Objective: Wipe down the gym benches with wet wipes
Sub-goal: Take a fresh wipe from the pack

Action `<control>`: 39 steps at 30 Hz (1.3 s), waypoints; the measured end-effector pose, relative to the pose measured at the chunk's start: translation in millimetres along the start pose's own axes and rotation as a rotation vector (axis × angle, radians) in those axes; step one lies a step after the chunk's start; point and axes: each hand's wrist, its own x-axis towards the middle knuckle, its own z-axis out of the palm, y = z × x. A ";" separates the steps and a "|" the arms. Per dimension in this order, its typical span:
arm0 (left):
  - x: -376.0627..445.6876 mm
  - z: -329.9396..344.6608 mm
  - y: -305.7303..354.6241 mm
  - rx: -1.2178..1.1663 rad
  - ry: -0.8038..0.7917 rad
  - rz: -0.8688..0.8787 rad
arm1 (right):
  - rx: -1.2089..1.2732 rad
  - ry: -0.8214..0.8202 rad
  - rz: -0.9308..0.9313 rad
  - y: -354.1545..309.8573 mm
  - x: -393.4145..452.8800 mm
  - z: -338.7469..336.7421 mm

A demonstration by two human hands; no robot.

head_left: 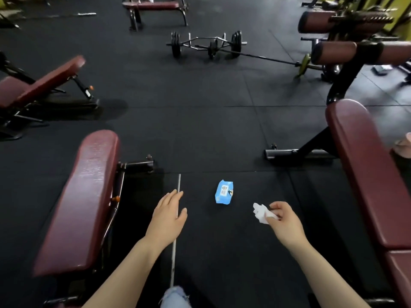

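A blue pack of wet wipes (224, 192) lies on the black rubber floor between two maroon padded benches. One bench (86, 196) runs along my left, the other bench (369, 174) along my right. My right hand (285, 223) pinches a crumpled white wipe (262, 213), held over the floor just right of and below the pack. My left hand (169, 215) hovers flat with fingers apart and holds nothing, above a thin metal rod (175, 230) that lies on the floor.
A third maroon incline bench (42, 83) stands at the far left and a flat bench (155, 6) at the top. Loaded barbells (206, 44) lie on the floor ahead. A machine with padded rollers (338, 51) stands at the upper right.
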 end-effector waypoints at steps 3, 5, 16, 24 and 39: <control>38.9 9.4 8.5 0.023 -0.031 0.012 | -0.021 -0.004 0.047 1.1 34.1 -2.7; 68.3 16.4 11.1 0.016 -0.053 0.008 | -0.045 -0.017 0.062 -3.0 57.9 -1.8; 245.3 41.1 21.3 0.041 -0.212 0.001 | 0.037 0.067 0.149 -48.3 208.9 17.8; 352.0 89.1 34.7 0.102 -0.283 -0.056 | 0.052 0.012 0.222 -38.8 332.9 25.8; 523.5 311.1 -6.7 0.176 -0.451 -0.083 | 0.055 -0.134 0.430 115.2 551.5 110.3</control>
